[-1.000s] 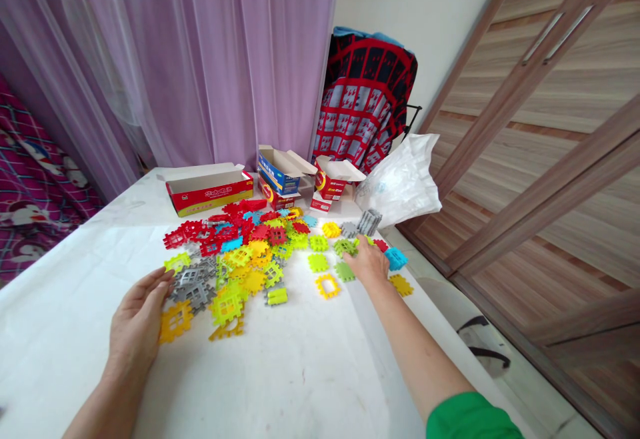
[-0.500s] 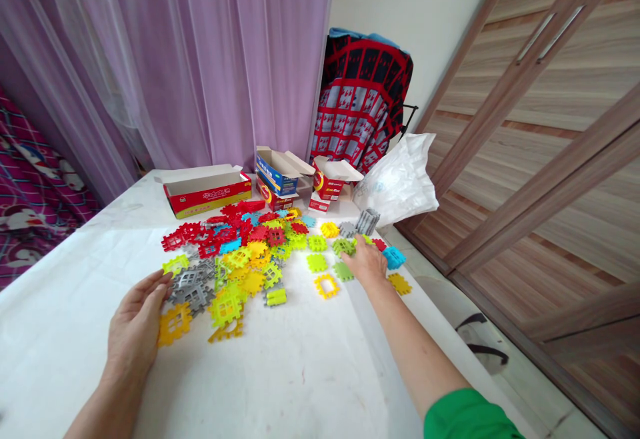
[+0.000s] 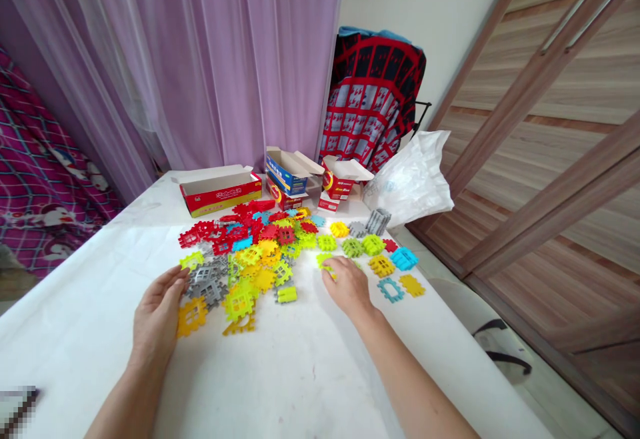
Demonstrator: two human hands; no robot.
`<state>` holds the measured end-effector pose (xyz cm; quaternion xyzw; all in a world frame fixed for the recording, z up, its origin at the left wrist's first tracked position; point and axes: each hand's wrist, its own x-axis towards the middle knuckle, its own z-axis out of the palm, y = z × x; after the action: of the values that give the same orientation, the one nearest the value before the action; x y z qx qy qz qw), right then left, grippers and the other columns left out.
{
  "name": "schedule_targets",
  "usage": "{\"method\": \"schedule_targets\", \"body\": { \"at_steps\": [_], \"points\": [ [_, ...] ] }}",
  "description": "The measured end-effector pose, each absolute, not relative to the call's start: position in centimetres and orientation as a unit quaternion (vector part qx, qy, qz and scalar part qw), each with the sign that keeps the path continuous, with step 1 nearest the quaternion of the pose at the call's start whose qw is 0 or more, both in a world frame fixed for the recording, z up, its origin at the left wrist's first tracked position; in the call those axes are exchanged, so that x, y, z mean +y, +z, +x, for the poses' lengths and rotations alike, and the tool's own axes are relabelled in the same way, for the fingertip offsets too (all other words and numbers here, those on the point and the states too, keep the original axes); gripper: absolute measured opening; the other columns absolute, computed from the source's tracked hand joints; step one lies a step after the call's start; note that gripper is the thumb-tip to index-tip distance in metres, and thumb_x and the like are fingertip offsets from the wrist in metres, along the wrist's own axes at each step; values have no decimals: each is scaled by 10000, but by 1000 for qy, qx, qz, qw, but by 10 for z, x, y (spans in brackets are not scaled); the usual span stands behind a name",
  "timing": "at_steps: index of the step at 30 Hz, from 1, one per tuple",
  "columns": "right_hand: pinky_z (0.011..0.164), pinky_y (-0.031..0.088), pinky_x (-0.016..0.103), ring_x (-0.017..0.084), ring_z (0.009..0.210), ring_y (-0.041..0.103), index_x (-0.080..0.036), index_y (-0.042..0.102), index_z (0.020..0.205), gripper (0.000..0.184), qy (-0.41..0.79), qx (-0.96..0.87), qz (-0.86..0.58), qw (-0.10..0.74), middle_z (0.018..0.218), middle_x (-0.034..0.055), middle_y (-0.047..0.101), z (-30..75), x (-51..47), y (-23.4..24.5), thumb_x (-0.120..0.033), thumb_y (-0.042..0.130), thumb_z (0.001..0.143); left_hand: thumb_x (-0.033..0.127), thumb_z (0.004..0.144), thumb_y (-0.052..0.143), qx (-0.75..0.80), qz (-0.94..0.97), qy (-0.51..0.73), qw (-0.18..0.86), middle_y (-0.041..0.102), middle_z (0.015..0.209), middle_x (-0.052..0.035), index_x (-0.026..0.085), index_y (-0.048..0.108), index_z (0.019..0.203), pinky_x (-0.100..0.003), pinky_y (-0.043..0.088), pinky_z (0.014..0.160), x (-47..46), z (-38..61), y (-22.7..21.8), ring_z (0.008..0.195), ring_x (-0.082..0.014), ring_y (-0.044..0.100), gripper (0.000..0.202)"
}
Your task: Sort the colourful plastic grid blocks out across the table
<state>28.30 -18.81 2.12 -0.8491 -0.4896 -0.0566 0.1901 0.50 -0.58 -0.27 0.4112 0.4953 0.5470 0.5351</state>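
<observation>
Right hand: (image 3: pixel 347 286) fingers curled down on a lime tile (image 3: pixel 325 260), near the middle of the tabletop (image 3: pixel 280 372); grip looks closed on it, but the fingers cover it, so firmness can't be told.
Left hand: (image 3: pixel 157 312) open, not holding anything, fingers just beside a grey tile (image 3: pixel 207 286), palm edge by a yellow tile (image 3: pixel 191 316).
Tiles: tile heap (image 3: pixel 250 246) mid-tabletop, mixed colours, red toward far side; sorted-looking loose tiles to the right, incl. blue tile (image 3: pixel 404 258) and blue frame (image 3: pixel 390 289); grey stack (image 3: pixel 379 221) at far right.
Handling: likely light, stiff plastic, notched edges; take by the edges or notches, flat pieces may slide.
Change: right hand pulled back near and left from the right-side tiles; green sleeve out of view; blue frame now lies right; left hand nearly unmoved.
Far edge: red box (image 3: pixel 220 192), blue box (image 3: pixel 287 172), plastic bag (image 3: pixel 413 179).
Around: curtain (image 3: pixel 235 59) behind, blanket (image 3: pixel 373 99) far right, wardrobe doors (image 3: pixel 540 126) right, bedding (image 3: pixel 45 159) left.
</observation>
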Motion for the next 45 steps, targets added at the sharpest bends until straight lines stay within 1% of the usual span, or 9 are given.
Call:
{"method": "schedule_targets", "body": {
  "at_steps": [5, 9, 15, 19, 24, 28, 34, 39, 45],
  "points": [
    [880, 436, 281, 194, 1055, 614, -245, 664, 1097, 234, 3, -510, -840, 187, 1105, 36, 714, 245, -162, 20, -303, 557, 897, 339, 645, 727, 484, 412, 548, 544, 727, 1029, -29, 239, 693, 998, -465, 398, 1105, -3, 3, -7, 1031, -205, 666, 369],
    [815, 451, 304, 222, 1026, 632, -244, 611, 1180, 385, 47, -482, -862, 151, 1068, 38, 723, 230, -139, 25, -418, 632, 837, 361, 636, 737, 476, 416, 547, 549, 724, 1036, -33, 237, 686, 1019, -472, 386, 1110, -2, 3, -10, 1035, -207, 665, 406],
    [756, 444, 258, 164, 926, 650, -274, 624, 1111, 292, 57, -459, -863, 202, 1001, -16, 719, 228, -129, 26, -269, 621, 819, 375, 654, 717, 470, 428, 547, 545, 725, 1035, -46, 222, 677, 1042, -456, 417, 1083, 0, 2, -13, 998, -198, 678, 418],
    [737, 442, 239, 147, 840, 635, -246, 652, 977, 189, -32, -477, -842, 250, 934, -7, 700, 234, -150, 30, -166, 571, 827, 377, 660, 714, 464, 439, 546, 542, 727, 1048, -57, 214, 677, 1041, -433, 434, 1068, 0, 1, -14, 1006, -200, 678, 416],
    [774, 451, 273, 191, 876, 620, -226, 654, 929, 169, -135, -554, -794, 209, 892, 41, 674, 223, -200, 17, -126, 551, 840, 380, 677, 714, 463, 448, 547, 534, 734, 1045, -65, 212, 681, 1046, -447, 445, 1055, 0, 1, -13, 998, -210, 682, 406],
    [822, 475, 281, 194, 933, 626, -239, 634, 1002, 234, -85, -590, -774, 213, 971, 30, 677, 215, -236, -4, -159, 627, 782, 359, 676, 713, 464, 441, 549, 537, 738, 1042, -63, 218, 683, 1025, -449, 447, 1053, 0, 2, -14, 999, -209, 681, 378],
    [788, 501, 271, 183, 912, 653, -248, 621, 1000, 256, -58, -514, -818, 254, 984, 15, 694, 217, -246, -12, -245, 672, 749, 358, 668, 720, 464, 440, 545, 542, 736, 1033, -56, 222, 684, 1031, -436, 434, 1066, 0, 2, -14, 997, -198, 678, 389],
    [903, 502, 328, 223, 1066, 625, -252, 600, 1131, 395, -36, -524, -816, 239, 1139, 55, 687, 212, -237, -12, -222, 660, 741, 360, 667, 716, 463, 440, 545, 543, 734, 1038, -52, 222, 682, 1028, -418, 452, 1051, -2, 1, -12, 982, -192, 681, 388],
    [917, 495, 322, 216, 1074, 616, -244, 606, 1143, 388, -19, -539, -805, 248, 1130, 59, 683, 217, -239, -18, -182, 612, 760, 368, 666, 717, 462, 448, 545, 537, 732, 1048, -58, 218, 679, 1037, -442, 435, 1069, -1, 2, -12, 1006, -204, 680, 402]
  ]
}}
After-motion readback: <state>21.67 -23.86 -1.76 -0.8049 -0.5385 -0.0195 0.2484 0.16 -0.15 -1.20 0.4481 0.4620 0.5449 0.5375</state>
